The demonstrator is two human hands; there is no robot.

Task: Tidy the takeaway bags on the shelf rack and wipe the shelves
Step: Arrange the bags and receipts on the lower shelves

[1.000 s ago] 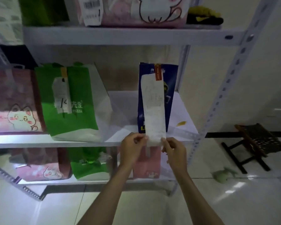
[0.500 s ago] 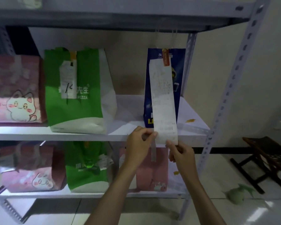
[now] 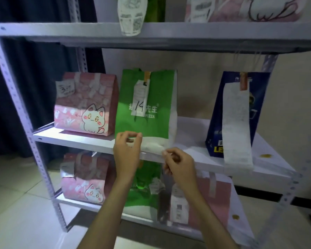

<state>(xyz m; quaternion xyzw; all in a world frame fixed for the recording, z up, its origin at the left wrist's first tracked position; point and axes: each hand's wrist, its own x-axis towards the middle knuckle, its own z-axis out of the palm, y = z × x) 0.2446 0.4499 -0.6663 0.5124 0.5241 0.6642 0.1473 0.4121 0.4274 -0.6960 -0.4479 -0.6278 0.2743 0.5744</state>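
Rack, middle shelf [image 3: 196, 163]: three takeaway bags upright
Pink bag [image 3: 86, 103] far left, green bag [image 3: 147, 105] beside it, blue bag [image 3: 235, 114] well apart at right with a long receipt [image 3: 237, 126] hanging over the shelf edge; left hand [image 3: 127, 151] and right hand [image 3: 178, 162] near the green bag's base, fingers curled, grip unclear

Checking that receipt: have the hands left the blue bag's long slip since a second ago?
Yes. Both hands moved left along the shelf, from the blue bag to the green bag.
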